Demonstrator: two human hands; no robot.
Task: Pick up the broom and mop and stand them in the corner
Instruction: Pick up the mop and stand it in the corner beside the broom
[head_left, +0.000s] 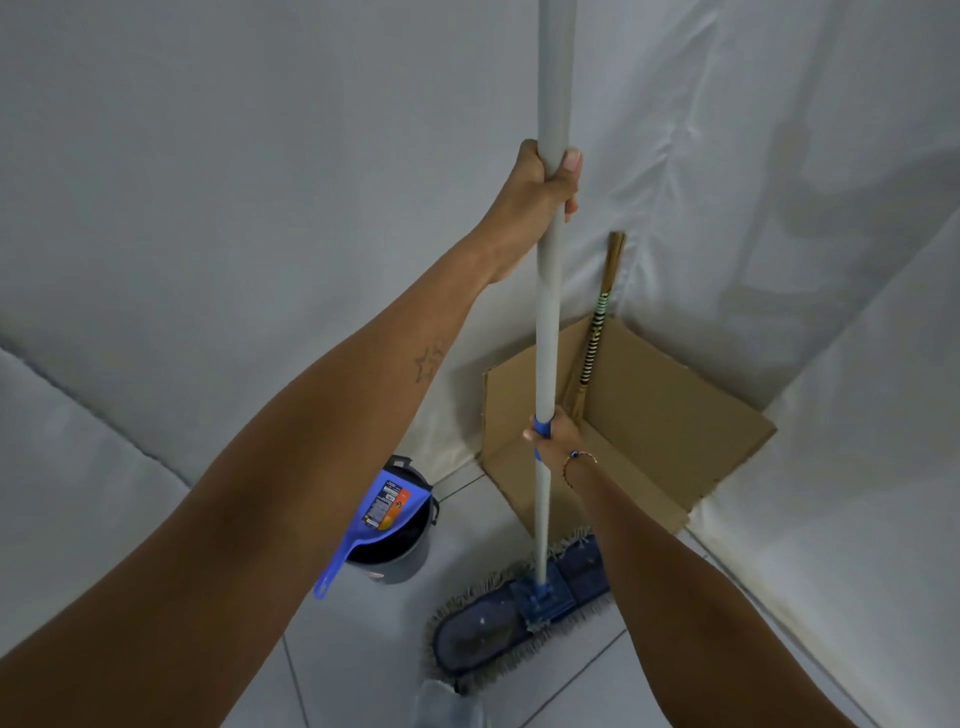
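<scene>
- White sheets (208, 156) covered both walls and met in a corner at the upper centre-right of the frame.
- The tile floor (363, 665) filled the bottom, pale with dark grout lines.
- A flat cardboard (649, 415) lay in the corner, centre-right, touching both sheets.
- You held the mop (548, 322) nearly upright in mid-frame; its grey pole ran off the top edge, and its blue fringed head (493, 623) rested on the floor at lower centre, just in front of the cardboard.
- The broom (597, 332) already stood in the corner, right of the pole, its striped handle leaning on the sheet and its foot on the cardboard.
- A dark bucket (410, 551) sat on the floor at lower centre-left, near the mop head.
- A blue dustpan (379, 514) rested across the bucket's rim, handle pointing down-left.
- Your left hand (540, 202) gripped the pole high, fingers wrapped tight around it, thumb pressed on it.
- Your right hand (553, 434) clamped the pole lower, at its blue collar, fingers closed around it; a bead bracelet (576, 465) circled that wrist.
</scene>
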